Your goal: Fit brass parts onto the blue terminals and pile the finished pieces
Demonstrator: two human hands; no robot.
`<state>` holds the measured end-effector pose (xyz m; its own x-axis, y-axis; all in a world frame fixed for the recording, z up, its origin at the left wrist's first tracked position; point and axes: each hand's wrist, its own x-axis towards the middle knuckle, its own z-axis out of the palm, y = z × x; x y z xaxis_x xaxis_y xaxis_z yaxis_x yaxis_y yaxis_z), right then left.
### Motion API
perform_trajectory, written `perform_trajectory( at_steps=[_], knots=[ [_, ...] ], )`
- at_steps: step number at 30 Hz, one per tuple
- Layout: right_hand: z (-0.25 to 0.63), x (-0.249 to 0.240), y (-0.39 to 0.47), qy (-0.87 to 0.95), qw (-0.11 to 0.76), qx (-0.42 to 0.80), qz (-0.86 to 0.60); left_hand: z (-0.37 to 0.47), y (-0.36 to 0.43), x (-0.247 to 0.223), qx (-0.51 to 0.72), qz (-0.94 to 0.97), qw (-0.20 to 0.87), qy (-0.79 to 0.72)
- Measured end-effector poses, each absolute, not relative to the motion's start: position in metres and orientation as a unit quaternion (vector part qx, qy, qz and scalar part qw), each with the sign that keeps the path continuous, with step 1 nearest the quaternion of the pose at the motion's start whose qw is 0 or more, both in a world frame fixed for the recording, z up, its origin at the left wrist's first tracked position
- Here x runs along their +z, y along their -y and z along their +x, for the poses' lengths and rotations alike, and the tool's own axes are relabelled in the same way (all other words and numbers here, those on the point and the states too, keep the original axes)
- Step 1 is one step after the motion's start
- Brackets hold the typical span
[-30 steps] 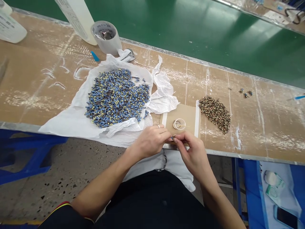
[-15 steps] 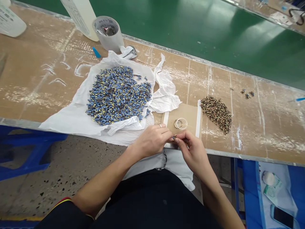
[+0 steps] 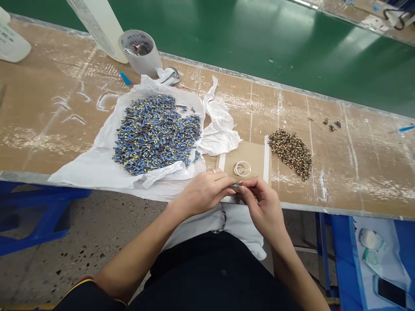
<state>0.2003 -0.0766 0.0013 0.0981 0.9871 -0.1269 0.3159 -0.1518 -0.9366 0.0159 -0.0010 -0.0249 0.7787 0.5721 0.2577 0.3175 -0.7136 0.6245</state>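
Observation:
My left hand [image 3: 207, 190], a ring on one finger, pinches a tiny blue piece [image 3: 236, 185] between thumb and forefinger at the table's near edge. Fingertip to fingertip with it, my right hand [image 3: 262, 201] is closed at the piece's other end; what exactly it grips there is too small to make out. Just beyond the fingers sits a small clear round cup [image 3: 242, 169] with a thin stick lying across it, on a cardboard sheet [image 3: 249, 151] with white taped sides. To the left, a large heap of small blue and yellow pieces [image 3: 157, 134] lies on white paper [image 3: 100, 155].
A pile of small brown-gold pieces [image 3: 292, 152] lies right of the cardboard, a few loose pieces [image 3: 332, 125] beyond it. A tape roll [image 3: 142, 54] holding scraps, a white bottle [image 3: 99, 28] and crumpled paper [image 3: 222, 125] stand or lie farther back. A phone [image 3: 391, 291] rests lower right.
The view has shifted slightly. My fingertips have parted a little, and more of the blue piece shows between them. Both hands stay at the same place by the cup.

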Motion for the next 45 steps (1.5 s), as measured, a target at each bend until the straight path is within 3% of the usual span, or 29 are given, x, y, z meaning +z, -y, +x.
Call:
perform_trajectory(
  at_steps=[9, 23, 36, 45],
  knots=[
    [0.204, -0.002, 0.074, 0.506, 0.415, 0.492, -0.574, 0.016, -0.002, -0.024, 0.228, 0.890, 0.317, -0.237],
    [0.214, -0.005, 0.064, 0.708, 0.266, 0.357, -0.549, 0.013, -0.003, -0.019, 0.201, 0.889, 0.342, -0.230],
    [0.196, -0.026, 0.069, 0.720, 0.302, 0.247, -0.574, 0.017, 0.000, -0.021, 0.210, 0.891, 0.319, -0.245],
    [0.201, -0.021, 0.066, 0.751, 0.239, 0.248, -0.564, 0.016, 0.002, -0.025, 0.208, 0.900, 0.294, -0.247]
  ],
)
